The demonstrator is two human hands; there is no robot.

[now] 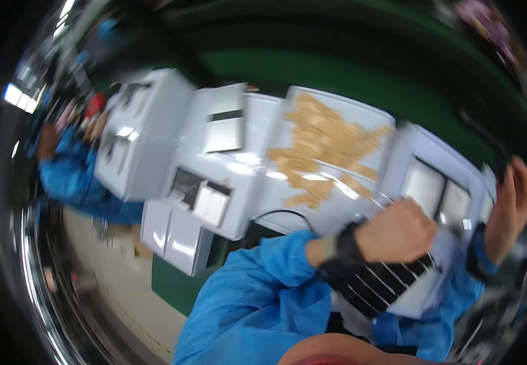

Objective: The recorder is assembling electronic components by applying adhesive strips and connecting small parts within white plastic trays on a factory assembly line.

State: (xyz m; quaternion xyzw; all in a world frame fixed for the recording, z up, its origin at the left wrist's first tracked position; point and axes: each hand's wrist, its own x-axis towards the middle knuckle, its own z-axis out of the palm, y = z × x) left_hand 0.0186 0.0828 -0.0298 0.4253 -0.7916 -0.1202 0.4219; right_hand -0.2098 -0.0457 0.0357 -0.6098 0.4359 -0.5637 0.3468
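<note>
My left hand [397, 234] is closed, its fingers curled under and partly smeared by motion. Whatever it may hold is hidden. It hovers at the near side of a white tray [397, 164] of flat white and black pieces [421, 188]. Below my left wrist shows a black panel with thin silver stripes [379, 289]. Further right, my right hand [509, 210] is raised with its fingers stretched out and nothing visible in it. Both wrists wear dark bands over blue sleeves.
Many small tan pieces [318, 143] lie spread on a white tray [351, 103] ahead. Left of it, another tray [263, 121] bears flat white-and-black pieces [224, 131]. A stack of white trays [166, 109] stands farther left, beside a person in a blue sleeve [66, 173].
</note>
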